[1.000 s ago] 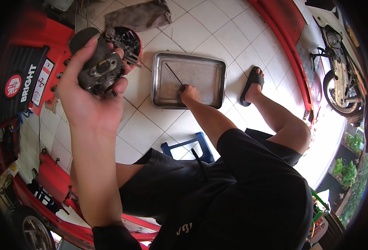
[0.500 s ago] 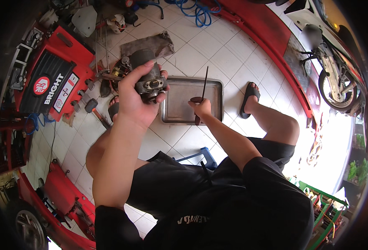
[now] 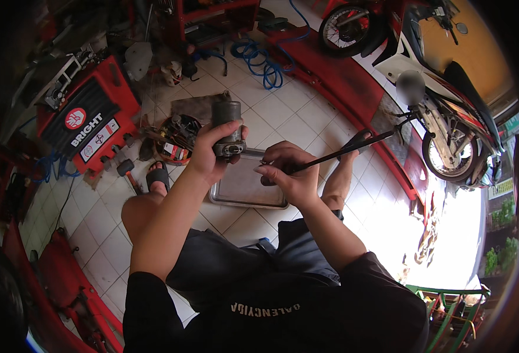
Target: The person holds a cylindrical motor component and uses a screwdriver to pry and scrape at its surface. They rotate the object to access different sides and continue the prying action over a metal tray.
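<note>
The grey motor part (image 3: 227, 126) sits gripped in the left hand (image 3: 208, 154) above a metal tray (image 3: 242, 187); the right hand's (image 3: 289, 173) fingers pinch a screwdriver (image 3: 345, 151) at three o'clock; parts bowl (image 3: 174, 140) at nine.

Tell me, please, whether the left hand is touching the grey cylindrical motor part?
Touching. The head view shows the left hand wrapped around the grey cylindrical motor part, fingers and thumb closed on its lower end, lifting it above the metal tray.
</note>
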The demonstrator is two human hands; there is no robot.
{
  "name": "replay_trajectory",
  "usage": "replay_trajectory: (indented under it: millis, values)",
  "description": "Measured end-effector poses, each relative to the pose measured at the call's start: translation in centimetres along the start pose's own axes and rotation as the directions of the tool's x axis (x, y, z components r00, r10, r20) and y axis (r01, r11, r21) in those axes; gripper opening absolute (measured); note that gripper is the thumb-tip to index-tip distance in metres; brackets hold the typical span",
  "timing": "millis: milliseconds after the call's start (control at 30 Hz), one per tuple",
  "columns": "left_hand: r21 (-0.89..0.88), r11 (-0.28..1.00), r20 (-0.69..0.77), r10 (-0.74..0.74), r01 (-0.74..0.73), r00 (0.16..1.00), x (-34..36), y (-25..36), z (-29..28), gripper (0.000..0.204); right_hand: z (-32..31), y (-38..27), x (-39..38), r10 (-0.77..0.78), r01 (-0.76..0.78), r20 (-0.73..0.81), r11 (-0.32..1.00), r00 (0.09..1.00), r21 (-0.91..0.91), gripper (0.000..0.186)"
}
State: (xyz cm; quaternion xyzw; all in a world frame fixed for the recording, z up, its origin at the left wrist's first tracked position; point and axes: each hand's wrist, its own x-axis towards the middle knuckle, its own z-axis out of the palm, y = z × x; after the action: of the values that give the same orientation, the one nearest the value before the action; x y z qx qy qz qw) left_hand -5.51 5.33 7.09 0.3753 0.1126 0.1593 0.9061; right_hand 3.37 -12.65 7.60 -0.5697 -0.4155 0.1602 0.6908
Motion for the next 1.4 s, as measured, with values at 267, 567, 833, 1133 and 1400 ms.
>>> replay_trajectory:
  millis: [267,567,833,1133,1400]
  values:
    - [0.144,0.985,0.082,0.081,-0.092,0.993,0.0,-1.2,1.9,0.026,0.4,-0.6,-0.5,-0.099,0.082,-0.034,0.939,0.995,-0.335,0.024]
    - [0.22,0.973,0.062,0.053,-0.066,0.997,0.9,-2.3,1.5,0.023,-0.7,-1.0,-0.5,-0.13,0.102,-0.013,0.831,0.991,-0.547,0.026]
    - [0.272,0.961,0.062,0.022,-0.038,0.998,0.6,-3.2,1.1,0.028,-1.0,-0.8,-0.9,-0.124,0.122,0.032,0.835,0.992,-0.537,0.023]
    - [0.199,0.977,0.049,-0.086,0.074,0.995,0.4,-3.6,1.1,0.025,-1.2,-0.7,-0.8,-0.259,0.269,0.097,0.792,0.961,-0.549,0.023]
    - [0.085,0.974,0.073,-0.218,0.212,0.973,0.0,-3.4,1.6,0.023,-1.6,-0.6,-1.2,-0.174,0.188,0.072,0.87,0.982,-0.455,0.028]
